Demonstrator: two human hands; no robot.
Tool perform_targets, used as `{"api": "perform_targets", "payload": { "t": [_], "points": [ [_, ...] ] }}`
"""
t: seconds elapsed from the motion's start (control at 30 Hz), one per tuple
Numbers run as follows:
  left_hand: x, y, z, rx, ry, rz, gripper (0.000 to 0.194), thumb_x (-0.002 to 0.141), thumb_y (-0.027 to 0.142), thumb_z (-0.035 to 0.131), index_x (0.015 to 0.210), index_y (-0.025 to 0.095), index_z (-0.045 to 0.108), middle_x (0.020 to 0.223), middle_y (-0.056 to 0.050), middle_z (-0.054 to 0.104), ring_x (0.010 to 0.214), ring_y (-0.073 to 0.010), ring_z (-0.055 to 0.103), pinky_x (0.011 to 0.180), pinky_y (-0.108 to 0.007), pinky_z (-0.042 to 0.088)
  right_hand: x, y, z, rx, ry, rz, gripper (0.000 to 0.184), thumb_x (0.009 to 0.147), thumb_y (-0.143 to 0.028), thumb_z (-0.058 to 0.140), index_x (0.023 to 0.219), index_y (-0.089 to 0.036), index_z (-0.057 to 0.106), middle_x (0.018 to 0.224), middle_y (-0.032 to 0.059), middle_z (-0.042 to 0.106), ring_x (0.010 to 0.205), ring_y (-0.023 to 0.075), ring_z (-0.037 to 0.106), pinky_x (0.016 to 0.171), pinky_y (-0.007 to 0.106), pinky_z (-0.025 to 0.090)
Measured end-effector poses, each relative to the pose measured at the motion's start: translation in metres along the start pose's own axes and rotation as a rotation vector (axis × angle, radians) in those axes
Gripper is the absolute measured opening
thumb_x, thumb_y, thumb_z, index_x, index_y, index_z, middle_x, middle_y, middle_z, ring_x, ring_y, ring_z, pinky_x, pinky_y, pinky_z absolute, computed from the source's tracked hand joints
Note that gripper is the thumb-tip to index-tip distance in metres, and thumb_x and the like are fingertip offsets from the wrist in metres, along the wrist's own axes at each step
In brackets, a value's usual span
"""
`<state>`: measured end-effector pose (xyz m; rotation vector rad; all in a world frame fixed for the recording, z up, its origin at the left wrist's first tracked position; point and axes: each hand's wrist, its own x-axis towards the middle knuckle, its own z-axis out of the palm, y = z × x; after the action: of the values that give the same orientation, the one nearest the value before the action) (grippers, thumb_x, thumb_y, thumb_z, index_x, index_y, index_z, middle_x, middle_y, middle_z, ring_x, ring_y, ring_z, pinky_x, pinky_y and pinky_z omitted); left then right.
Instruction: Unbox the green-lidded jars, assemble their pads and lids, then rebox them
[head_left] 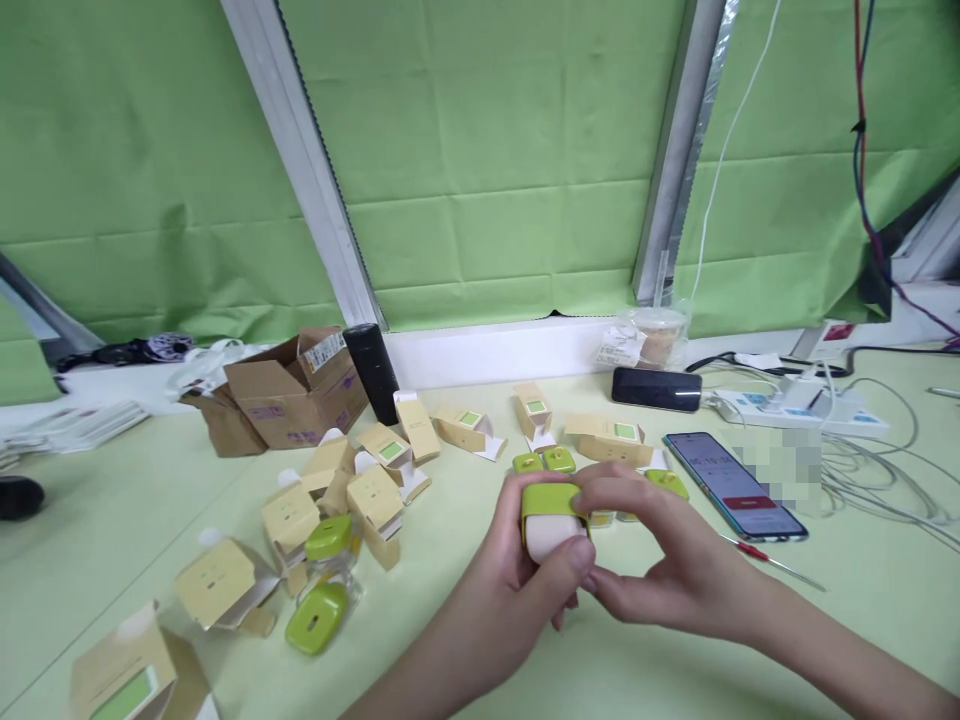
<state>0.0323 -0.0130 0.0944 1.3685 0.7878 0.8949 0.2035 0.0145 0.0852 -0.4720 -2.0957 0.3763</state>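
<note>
Both hands hold a small white rounded case with a yellow-green cover [551,500] over its top, in the middle of the view above the table. My left hand [506,585] wraps round its left side, the thumb lying across the front. My right hand [652,550] pinches it from the right, its index finger on the green top edge and its thumb low at the corner. The underside of the case is hidden by my fingers. Behind it lie smaller yellow-green pieces [559,459], partly covered by my hands.
Several opened small cardboard boxes [375,497] spread across the left and back. Two green-topped clear packs [316,618] lie among them. A large carton [292,400] and black cylinder [371,372] stand behind. To the right are a lit phone [720,480], a dark phone [656,389], a screwdriver [772,562] and cables.
</note>
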Motion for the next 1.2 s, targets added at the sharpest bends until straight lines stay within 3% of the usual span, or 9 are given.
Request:
{"api": "perform_targets", "payload": {
  "t": [0.13, 0.27, 0.43, 0.6, 0.77, 0.9, 1.0, 1.1, 1.2],
  "points": [
    [-0.001, -0.006, 0.0, 0.037, 0.004, 0.036, 0.037, 0.088, 0.046, 0.05, 0.112, 0.023, 0.034, 0.068, 0.007, 0.043, 0.059, -0.0077, 0.041, 0.057, -0.021, 0.036, 0.0, -0.001, -0.006, -0.003, -0.053, 0.012, 0.046, 0.069, -0.004, 0.059, 0.109, -0.022, 0.045, 0.093, 0.0054, 0.06, 0.089, 0.0205, 0.059, 0.076, 0.036, 0.051],
    [-0.005, -0.013, 0.0, 0.087, 0.035, 0.049, 0.035, 0.088, 0.042, 0.051, 0.112, 0.024, 0.033, 0.071, 0.006, 0.047, 0.061, -0.0088, 0.045, 0.059, -0.022, 0.039, -0.002, -0.001, -0.007, -0.069, -0.028, -0.038, 0.049, 0.068, -0.004, 0.058, 0.111, -0.022, 0.046, 0.093, 0.0051, 0.063, 0.087, 0.0196, 0.062, 0.074, 0.033, 0.054],
    [-0.005, -0.012, 0.002, 0.282, 0.118, 0.103, 0.039, 0.075, 0.024, 0.062, 0.105, 0.025, 0.037, 0.074, 0.004, 0.054, 0.061, -0.0102, 0.051, 0.056, -0.021, 0.041, -0.008, -0.003, -0.005, -0.17, 0.001, -0.084, 0.052, 0.066, -0.005, 0.055, 0.114, -0.022, 0.044, 0.092, 0.0049, 0.067, 0.086, 0.0208, 0.066, 0.071, 0.032, 0.056],
    [-0.003, -0.017, 0.007, 0.427, 0.242, 0.245, 0.043, 0.059, 0.023, 0.065, 0.095, 0.024, 0.042, 0.064, 0.004, 0.055, 0.053, -0.0128, 0.053, 0.049, -0.023, 0.041, -0.01, -0.007, 0.0, -0.231, 0.028, -0.11, 0.04, 0.07, -0.01, 0.055, 0.107, -0.022, 0.046, 0.09, 0.0065, 0.07, 0.082, 0.0216, 0.07, 0.063, 0.03, 0.057],
    [-0.003, -0.02, 0.01, 0.475, 0.342, 0.35, 0.032, 0.057, 0.025, 0.061, 0.083, 0.023, 0.041, 0.06, 0.005, 0.051, 0.047, -0.0104, 0.049, 0.045, -0.022, 0.039, -0.012, -0.009, 0.003, -0.284, -0.031, -0.048, 0.026, 0.073, -0.017, 0.061, 0.098, -0.023, 0.054, 0.095, 0.0071, 0.072, 0.079, 0.0199, 0.071, 0.062, 0.027, 0.057],
    [-0.003, -0.013, 0.011, 0.471, 0.304, 0.307, 0.03, 0.061, 0.027, 0.062, 0.078, 0.024, 0.037, 0.06, 0.005, 0.049, 0.048, -0.0101, 0.047, 0.046, -0.022, 0.039, -0.015, -0.009, 0.003, -0.287, -0.066, -0.034, 0.035, 0.071, -0.017, 0.064, 0.104, -0.023, 0.054, 0.101, 0.0086, 0.071, 0.083, 0.0216, 0.071, 0.064, 0.028, 0.059],
    [-0.005, -0.006, 0.01, 0.484, 0.258, 0.256, 0.033, 0.061, 0.024, 0.064, 0.078, 0.024, 0.036, 0.064, 0.004, 0.05, 0.054, -0.0117, 0.048, 0.049, -0.023, 0.039, -0.018, -0.009, 0.002, -0.247, -0.013, -0.046, 0.047, 0.069, -0.014, 0.065, 0.112, -0.026, 0.05, 0.102, 0.0073, 0.071, 0.087, 0.0234, 0.071, 0.065, 0.03, 0.06],
    [-0.008, 0.0, 0.009, 0.42, 0.176, 0.179, 0.033, 0.064, 0.023, 0.063, 0.082, 0.024, 0.036, 0.064, 0.005, 0.05, 0.055, -0.0113, 0.047, 0.049, -0.022, 0.038, -0.018, -0.009, -0.001, -0.224, 0.034, -0.055, 0.055, 0.067, -0.01, 0.062, 0.117, -0.028, 0.047, 0.101, 0.0044, 0.071, 0.088, 0.0234, 0.071, 0.068, 0.032, 0.061],
    [-0.013, 0.005, 0.006, 0.309, 0.084, 0.085, 0.041, 0.065, 0.027, 0.068, 0.09, 0.024, 0.035, 0.065, 0.006, 0.048, 0.054, -0.0094, 0.043, 0.048, -0.02, 0.034, -0.015, -0.01, -0.007, -0.186, -0.002, -0.04, 0.055, 0.069, -0.007, 0.06, 0.118, -0.029, 0.047, 0.099, 0.002, 0.071, 0.088, 0.0221, 0.07, 0.07, 0.031, 0.06]
  ]
}}
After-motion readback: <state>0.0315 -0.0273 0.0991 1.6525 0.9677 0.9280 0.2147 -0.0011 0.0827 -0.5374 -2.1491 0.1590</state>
